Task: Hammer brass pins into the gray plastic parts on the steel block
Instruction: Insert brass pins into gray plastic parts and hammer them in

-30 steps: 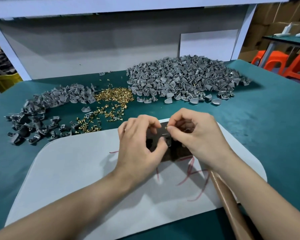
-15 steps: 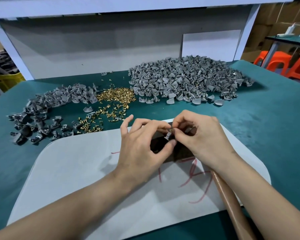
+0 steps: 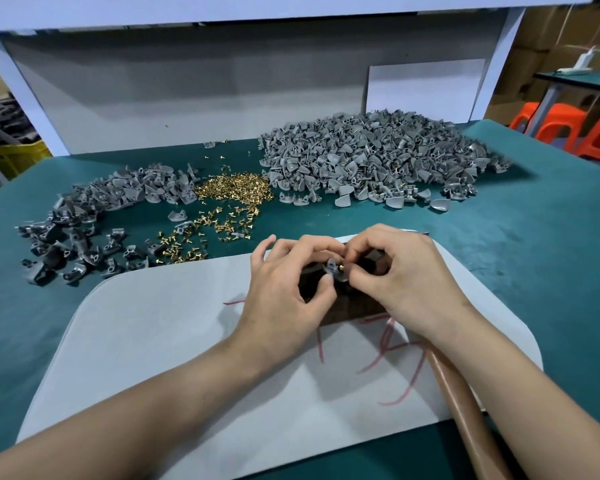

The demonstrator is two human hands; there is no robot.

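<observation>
- Since a second ago the left hand [image 3: 284,289] has raised its outer fingers, and a brass pin [image 3: 340,268] now shows.
- Its grip pinches a gray plastic part [image 3: 330,265] just above the steel block [image 3: 354,308].
- The right hand [image 3: 406,282] pinches the pin against that part.
- Loose pins [image 3: 236,185] and piled parts [image 3: 371,161] lie beyond the block on the table [image 3: 534,254].
- A brown handle [image 3: 465,410] lies nearer than the block.

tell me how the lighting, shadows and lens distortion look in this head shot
Head view: soft, even light; faint shadows from the left hand and right hand fall on the gray mat; the wide-angle lens splays the white frame posts; the brass pin pile glints without blowing out.
</observation>
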